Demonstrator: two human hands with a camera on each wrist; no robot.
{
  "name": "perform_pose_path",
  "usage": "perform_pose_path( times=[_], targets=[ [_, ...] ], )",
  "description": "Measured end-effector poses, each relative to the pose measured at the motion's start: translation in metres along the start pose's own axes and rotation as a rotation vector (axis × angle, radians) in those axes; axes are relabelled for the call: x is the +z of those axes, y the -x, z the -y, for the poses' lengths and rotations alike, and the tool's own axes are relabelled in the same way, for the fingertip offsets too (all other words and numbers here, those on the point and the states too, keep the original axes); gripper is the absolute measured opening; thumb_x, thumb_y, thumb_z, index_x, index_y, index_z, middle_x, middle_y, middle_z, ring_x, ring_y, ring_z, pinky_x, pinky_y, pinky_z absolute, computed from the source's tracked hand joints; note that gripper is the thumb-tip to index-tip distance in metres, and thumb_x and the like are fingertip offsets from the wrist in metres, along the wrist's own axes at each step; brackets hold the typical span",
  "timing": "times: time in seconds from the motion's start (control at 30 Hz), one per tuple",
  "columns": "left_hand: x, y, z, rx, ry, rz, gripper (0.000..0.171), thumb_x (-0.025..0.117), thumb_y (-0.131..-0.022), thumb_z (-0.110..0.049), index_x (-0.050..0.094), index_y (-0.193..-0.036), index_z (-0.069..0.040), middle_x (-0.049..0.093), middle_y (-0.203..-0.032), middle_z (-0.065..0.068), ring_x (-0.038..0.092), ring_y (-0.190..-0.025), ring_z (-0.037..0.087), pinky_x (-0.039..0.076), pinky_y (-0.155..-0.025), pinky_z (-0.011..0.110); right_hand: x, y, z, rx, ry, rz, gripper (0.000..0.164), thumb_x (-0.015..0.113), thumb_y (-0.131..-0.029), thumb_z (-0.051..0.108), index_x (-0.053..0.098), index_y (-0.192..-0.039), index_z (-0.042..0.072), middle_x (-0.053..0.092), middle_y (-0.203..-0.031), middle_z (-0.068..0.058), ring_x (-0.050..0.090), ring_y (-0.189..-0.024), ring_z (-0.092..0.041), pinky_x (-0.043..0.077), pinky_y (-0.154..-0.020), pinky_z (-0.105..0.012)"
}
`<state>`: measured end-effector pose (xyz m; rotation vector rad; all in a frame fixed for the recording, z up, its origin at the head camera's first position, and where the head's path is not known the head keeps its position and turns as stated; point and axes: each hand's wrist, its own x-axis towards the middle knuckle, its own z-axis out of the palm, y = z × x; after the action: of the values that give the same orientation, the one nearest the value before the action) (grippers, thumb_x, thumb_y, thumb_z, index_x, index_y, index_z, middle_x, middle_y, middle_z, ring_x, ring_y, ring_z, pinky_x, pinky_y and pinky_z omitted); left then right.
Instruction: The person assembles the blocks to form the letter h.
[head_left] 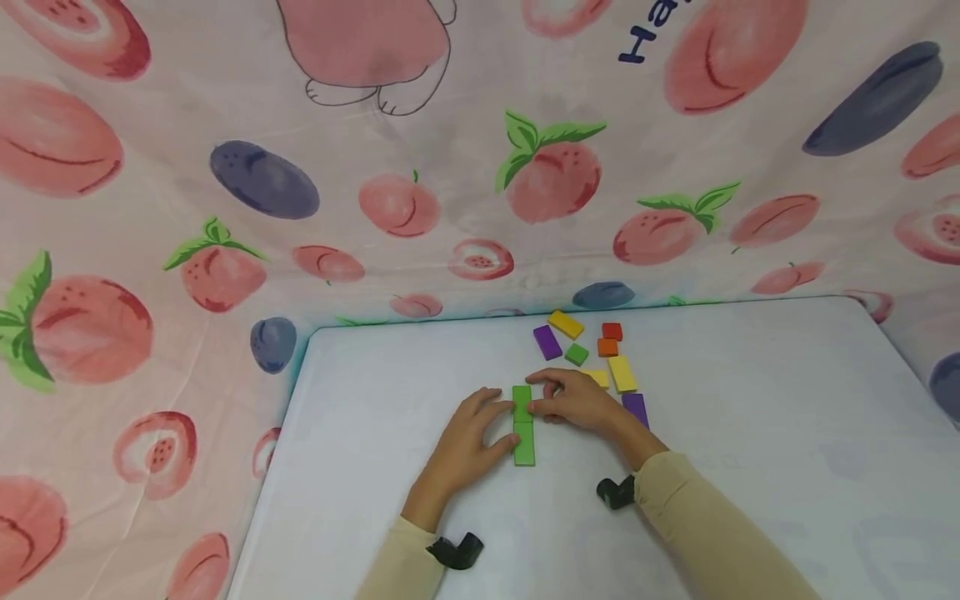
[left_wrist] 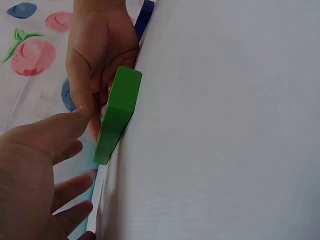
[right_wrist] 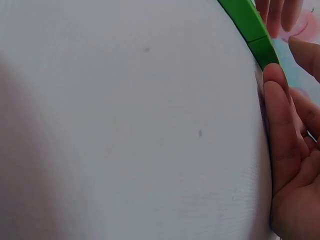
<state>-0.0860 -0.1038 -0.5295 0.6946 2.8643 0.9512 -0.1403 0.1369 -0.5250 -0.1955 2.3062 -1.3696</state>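
bright green, the farther block (head_left: 522,403) and the nearer block (head_left: 523,444) lie end to end on the white bench (head_left: 750,433), a thin seam between them, in a line between the two hands. at their left side is the left hand (head_left: 461,446), its fingers relaxed and spread well apart; the index finger touches the farther block and the thumb touches the nearer one, with nothing wrapped in the grasp. across from it, the right hand (head_left: 581,400) has its thumb against the farther block's right edge and its index finger stretched out by that block's far corner; what its other fingers touch, i cannot tell.

just beyond the right hand sit a short green block (head_left: 577,354), a purple block (head_left: 547,342), a yellow block (head_left: 566,324), a red block (head_left: 612,332) and an orange block (head_left: 607,347). near the right wrist, a violet block (head_left: 634,408) is partly covered by the arm. fruit-printed cloth (head_left: 450,142) hangs behind the bench.
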Motion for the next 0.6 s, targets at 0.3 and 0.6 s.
perform_pose_path(
  times=[0.3,0.6],
  targets=[
    [0.002,-0.008,0.012,0.053,0.001,0.115,0.063,0.071,-0.092,-0.052,0.054,-0.148,-0.029,0.041,-0.161,0.002,0.026,-0.157,0.028,0.006,-0.125,0.064,0.000,0.004,-0.004,0.007,-0.110,0.016,0.049,0.080,-0.089,0.033,0.065,-0.135,0.021,0.062,-0.098,-0.005,0.067,-0.077,-0.018,0.059,-0.072,-0.028],
    [0.002,-0.010,0.019,0.075,0.010,0.117,0.067,0.073,-0.088,-0.056,0.055,-0.147,-0.031,0.041,-0.161,0.001,0.024,-0.157,0.027,0.002,-0.123,0.065,-0.023,0.028,-0.007,-0.023,-0.259,-0.028,0.044,0.070,-0.098,0.029,0.062,-0.138,0.012,0.065,-0.105,-0.017,0.069,-0.084,-0.030,0.062,-0.077,-0.034]
  ],
)
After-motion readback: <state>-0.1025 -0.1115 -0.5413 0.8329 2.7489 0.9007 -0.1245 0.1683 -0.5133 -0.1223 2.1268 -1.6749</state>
